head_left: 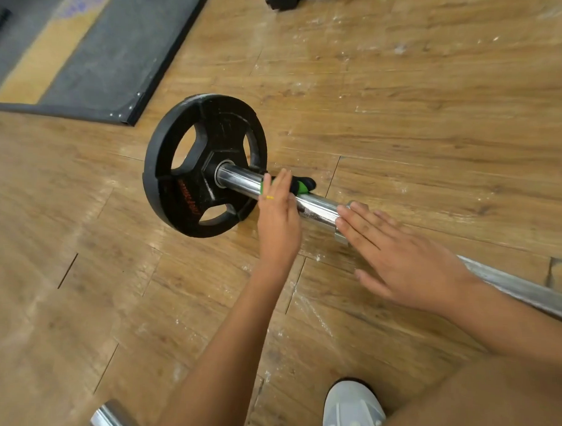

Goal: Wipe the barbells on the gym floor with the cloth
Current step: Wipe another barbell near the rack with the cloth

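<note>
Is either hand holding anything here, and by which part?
Nothing is gripped. The left hand lays straight fingers over the green-and-black collar on the barbell. The right hand rests flat on the bar, further along.

left grip [277, 222]: flat, not curled round anything, fingers [282, 181] straight and close together, pointing away from the person
ring finger: thin yellow band [269, 197] on it
left forearm [230, 338]: bare, comes up from the bottom middle, wrist pretty much straight
right grip [402, 261]: palm down, fingers stretched out and a bit spread, thumb sticking out toward the person
right forearm [508, 326]: bare, comes in from the right edge
gap: the two are near each other, not touching
</note>
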Tool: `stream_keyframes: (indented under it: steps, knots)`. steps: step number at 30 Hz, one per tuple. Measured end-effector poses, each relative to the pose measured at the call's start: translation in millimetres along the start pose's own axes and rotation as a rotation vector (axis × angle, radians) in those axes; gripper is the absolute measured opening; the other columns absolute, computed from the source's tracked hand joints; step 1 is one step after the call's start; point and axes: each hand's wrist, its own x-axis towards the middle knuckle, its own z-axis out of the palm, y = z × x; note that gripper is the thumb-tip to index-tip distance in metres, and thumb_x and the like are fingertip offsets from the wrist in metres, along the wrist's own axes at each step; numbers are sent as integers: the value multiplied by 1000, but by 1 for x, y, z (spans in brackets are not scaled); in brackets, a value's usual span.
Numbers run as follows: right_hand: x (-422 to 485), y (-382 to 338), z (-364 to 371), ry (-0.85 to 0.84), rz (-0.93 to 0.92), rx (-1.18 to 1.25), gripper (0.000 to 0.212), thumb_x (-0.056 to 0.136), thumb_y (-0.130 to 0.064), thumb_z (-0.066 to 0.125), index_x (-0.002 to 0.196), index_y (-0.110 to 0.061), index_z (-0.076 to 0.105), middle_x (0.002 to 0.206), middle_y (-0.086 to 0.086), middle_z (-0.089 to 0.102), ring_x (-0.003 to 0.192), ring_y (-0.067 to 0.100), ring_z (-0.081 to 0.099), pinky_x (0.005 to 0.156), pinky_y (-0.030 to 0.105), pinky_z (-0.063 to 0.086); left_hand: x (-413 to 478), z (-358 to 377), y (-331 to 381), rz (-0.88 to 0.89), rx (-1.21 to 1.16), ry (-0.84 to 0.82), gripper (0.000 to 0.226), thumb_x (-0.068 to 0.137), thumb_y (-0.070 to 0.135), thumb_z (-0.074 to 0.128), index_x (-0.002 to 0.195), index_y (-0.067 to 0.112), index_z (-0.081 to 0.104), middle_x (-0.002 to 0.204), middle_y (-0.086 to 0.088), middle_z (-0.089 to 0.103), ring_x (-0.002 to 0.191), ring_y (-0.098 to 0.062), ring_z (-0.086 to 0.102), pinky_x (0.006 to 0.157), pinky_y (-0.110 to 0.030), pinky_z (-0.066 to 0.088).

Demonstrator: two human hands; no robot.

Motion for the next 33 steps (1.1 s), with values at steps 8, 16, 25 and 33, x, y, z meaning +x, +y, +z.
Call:
stream_keyframes:
  steps: [8, 16, 25, 33]
  knots:
    - [4, 12, -2, -14, 10, 47, 80, 99, -52, 30, 160, -8, 3, 169, 10, -2, 155, 20, -5, 123, 37, 9, 9, 8, 6, -60, -71, 36, 45, 107, 12, 37, 151, 19, 45, 159, 8, 38, 155, -11, 8, 124, -42, 22]
    - [7, 25, -5, -11, 12, 109, 82, 97, -54, 28, 160, -14, -6, 168, 3, -11, 153, 12, -16, 125, 32, 1, 20, 23, 16, -58, -8, 86, 44, 105, 6, 36, 147, 12, 49, 152, -2, 48, 155, -19, 12, 126, -51, 11]
    - [10, 33, -8, -4, 30, 168, 80, 96, -54, 26, 161, -15, -1, 168, 1, -8, 152, 7, -18, 122, 31, -2, 21, 26, 16, -55, -59, 83, 44, 107, 9, 37, 148, 16, 48, 158, 3, 40, 155, -13, 10, 120, -39, 30]
    - [12, 37, -11, -22, 33, 181, 81, 95, -55, 22, 161, -15, 0, 168, 1, -7, 153, 12, -12, 121, 32, -4, 25, 18, 11, 13, 29, -11, 43, 108, 14, 35, 149, 19, 47, 157, 3, 42, 155, -14, 11, 122, -45, 27]
